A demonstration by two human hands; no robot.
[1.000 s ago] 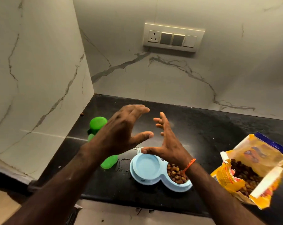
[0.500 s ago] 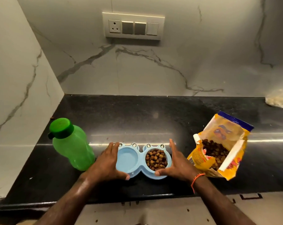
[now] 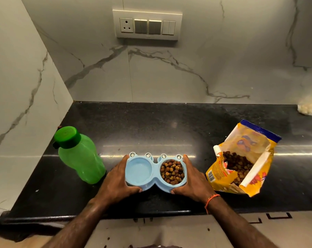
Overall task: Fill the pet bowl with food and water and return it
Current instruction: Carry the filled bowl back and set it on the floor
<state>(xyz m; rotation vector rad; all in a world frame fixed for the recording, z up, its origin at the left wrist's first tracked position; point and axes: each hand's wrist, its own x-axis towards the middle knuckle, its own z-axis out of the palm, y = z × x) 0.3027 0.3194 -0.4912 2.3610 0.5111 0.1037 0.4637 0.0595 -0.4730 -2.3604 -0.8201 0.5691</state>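
Gripping the pet bowl (image 3: 154, 173) from both ends, near the front edge of the black counter (image 3: 151, 126).

Left to right:
- Marble side wall (image 3: 17, 86) on the left, meets the back wall at the corner.
- Green bottle (image 3: 80, 156), upright, cap on, standing on the counter near the side wall. It is just beside my left hand; I cannot tell whether they touch.
- My left hand (image 3: 117, 183) wraps the left end of the bowl: fingers along the outer side, thumb hooked on the near rim.
- Left compartment: pale blue, looks to hold clear water, hard to be sure.
- Right compartment: full of brown kibble (image 3: 172, 172).
- Four small round studs along the bowl's far rim.
- My right hand (image 3: 192, 181) mirrors the left: fingers up the right side, thumb on the near rim. Orange thread (image 3: 211, 200) around that wrist.
- Yellow food bag (image 3: 241, 167), blue strip on its far edge, lying torn open on the counter right of the bowl, kibble showing inside. It sits clear of my right hand.
- Pale crumpled thing at the far right edge, cut off.

Switch panel (image 3: 147, 25) with a socket on the back wall, above the bowl.
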